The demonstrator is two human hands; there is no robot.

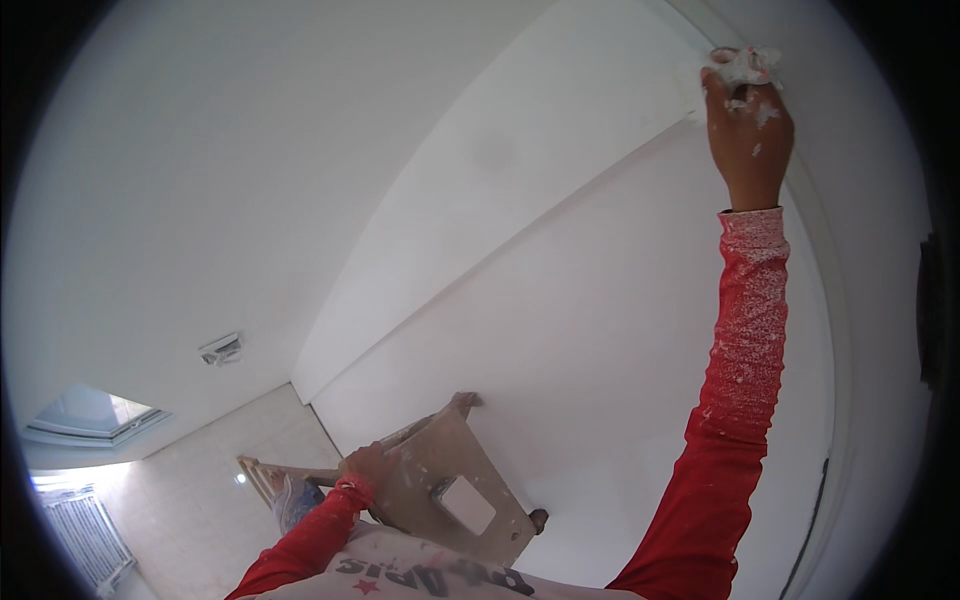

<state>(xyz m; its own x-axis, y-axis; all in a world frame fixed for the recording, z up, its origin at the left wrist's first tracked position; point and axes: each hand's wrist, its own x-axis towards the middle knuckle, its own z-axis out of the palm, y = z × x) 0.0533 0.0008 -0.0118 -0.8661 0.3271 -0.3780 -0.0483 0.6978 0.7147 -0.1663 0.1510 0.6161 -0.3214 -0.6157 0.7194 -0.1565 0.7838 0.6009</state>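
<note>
Up at the far right, my right hand (pixel 755 140) is raised with its fingers closed around something smeared in white paste (pixel 750 66); the paste hides its kind. It is against the pale trim (pixel 815 205) where the white surfaces meet, and white spots mark the back of the hand. Low in the view, my left hand (pixel 366 462) is closed on the upper left edge of a brown wooden board (pixel 425 480), which has a rounded rectangular cut-out. My red right sleeve is dusted with white.
A white wall panel (pixel 600 300) slopes across the middle, bordered by a long ledge. Wooden slats (pixel 258 480) and a blue-and-white item (pixel 297 502) are beside the board. A window (pixel 95 415), a ceiling fitting (pixel 220 348) and a barred opening (pixel 90 530) are at the left.
</note>
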